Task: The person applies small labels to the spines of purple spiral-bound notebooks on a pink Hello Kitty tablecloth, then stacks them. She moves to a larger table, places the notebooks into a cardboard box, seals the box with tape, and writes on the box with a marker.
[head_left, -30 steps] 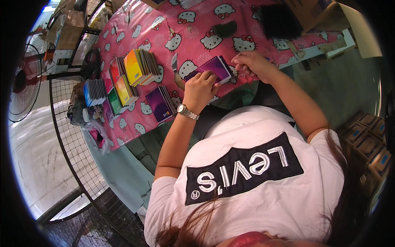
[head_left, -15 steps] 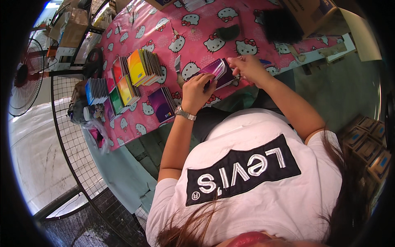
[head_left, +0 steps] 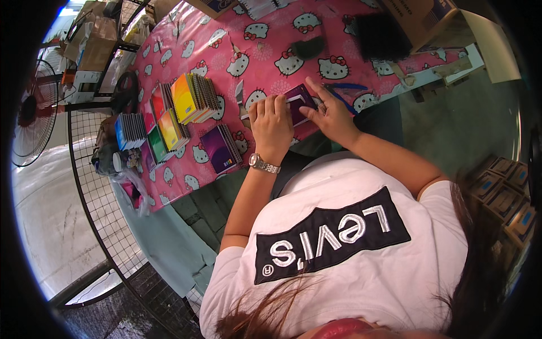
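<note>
Your left hand [head_left: 272, 121] is lying over a purple notebook [head_left: 299, 100], its grip too hidden to tell, while your right hand [head_left: 335, 117] is spreading thumb and fingers at the right end, the hands sitting apart. The notebook is resting on a pink cloth [head_left: 262, 66], a blue tool [head_left: 348, 86] lying beside your right hand, coloured notebooks [head_left: 187, 99] sitting leftward, a fan [head_left: 34, 113] standing beyond

Brightest on pale sheeting [head_left: 48, 217] at left, dimmer right, bent edges, black fisheye vignette
</note>
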Motion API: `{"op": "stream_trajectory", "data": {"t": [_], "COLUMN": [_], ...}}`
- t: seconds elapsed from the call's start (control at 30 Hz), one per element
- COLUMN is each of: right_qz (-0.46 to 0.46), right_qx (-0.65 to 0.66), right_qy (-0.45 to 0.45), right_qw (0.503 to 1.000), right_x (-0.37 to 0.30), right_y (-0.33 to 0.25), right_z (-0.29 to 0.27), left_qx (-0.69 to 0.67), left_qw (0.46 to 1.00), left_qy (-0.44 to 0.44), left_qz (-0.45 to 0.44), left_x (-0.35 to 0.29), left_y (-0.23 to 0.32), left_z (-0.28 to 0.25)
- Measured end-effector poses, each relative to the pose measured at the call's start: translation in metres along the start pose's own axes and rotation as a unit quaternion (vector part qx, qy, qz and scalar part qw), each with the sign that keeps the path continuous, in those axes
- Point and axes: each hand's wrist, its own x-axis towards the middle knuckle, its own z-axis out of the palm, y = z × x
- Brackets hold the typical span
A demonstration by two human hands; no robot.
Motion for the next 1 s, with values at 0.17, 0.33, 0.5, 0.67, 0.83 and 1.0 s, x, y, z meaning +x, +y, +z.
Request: {"op": "stream_trajectory", "data": {"t": [0.17, 0.33, 0.5, 0.67, 0.83, 1.0], "right_qz": [-0.043, -0.059, -0.107, -0.135, -0.188, -0.112], "right_qx": [0.046, -0.040, -0.070, -0.097, -0.151, -0.074], "right_qy": [-0.116, -0.120, -0.132, -0.119, -0.100, -0.108], "right_qw": [0.991, 0.990, 0.983, 0.979, 0.965, 0.985], "right_x": [-0.001, 0.031, 0.041, 0.041, 0.043, 0.036], "right_y": [0.010, -0.013, -0.020, -0.026, -0.021, -0.026], "right_z": [-0.006, -0.042, -0.049, -0.046, -0.044, -0.039], "left_qx": [-0.006, -0.010, -0.026, -0.036, -0.041, -0.041], "left_qw": [1.000, 0.999, 0.999, 0.999, 0.999, 0.998], "left_qy": [0.000, -0.004, -0.011, -0.017, -0.018, -0.023], "left_qz": [0.008, 0.037, 0.038, 0.033, 0.032, 0.035], "left_x": [0.004, 0.000, 0.001, 0.002, 0.001, 0.002], "left_y": [0.005, -0.002, 0.000, 0.002, 0.001, 0.001], "left_z": [0.005, 0.002, -0.002, -0.004, -0.005, -0.006]}}
